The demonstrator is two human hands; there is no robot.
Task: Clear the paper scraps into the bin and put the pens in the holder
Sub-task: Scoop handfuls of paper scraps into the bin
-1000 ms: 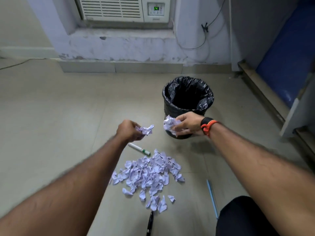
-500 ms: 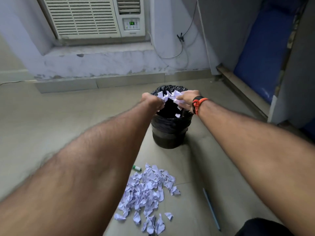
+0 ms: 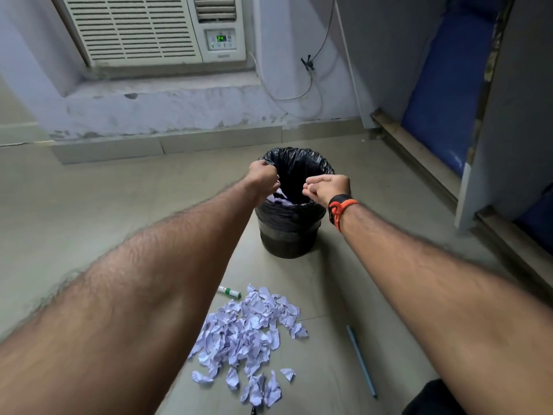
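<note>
A round bin (image 3: pixel 288 232) lined with a black bag stands on the floor ahead. Pale scraps lie inside it (image 3: pixel 281 199). Over its left rim my left hand (image 3: pixel 263 178) is curled closed with nothing visible in it. My right hand (image 3: pixel 327 188), with an orange band on the wrist, hovers over the near right rim, fingers loosely bent and empty. A heap of crumpled lilac paper scraps (image 3: pixel 245 336) lies on the floor nearer me. A white marker with a green cap (image 3: pixel 229 292) pokes out beside my left forearm. A thin blue pen (image 3: pixel 360 360) lies right of the heap.
The tip of a black pen (image 3: pixel 253 411) shows at the bottom edge. A window air conditioner (image 3: pixel 149 28) sits in the wall ahead above a ledge. A blue padded bench (image 3: pixel 443 94) with a wooden edge runs along the right. No pen holder is in view.
Both hands rose from the heap to the bin's mouth carrying scraps. The scraps have left both hands and lie inside the bin.
</note>
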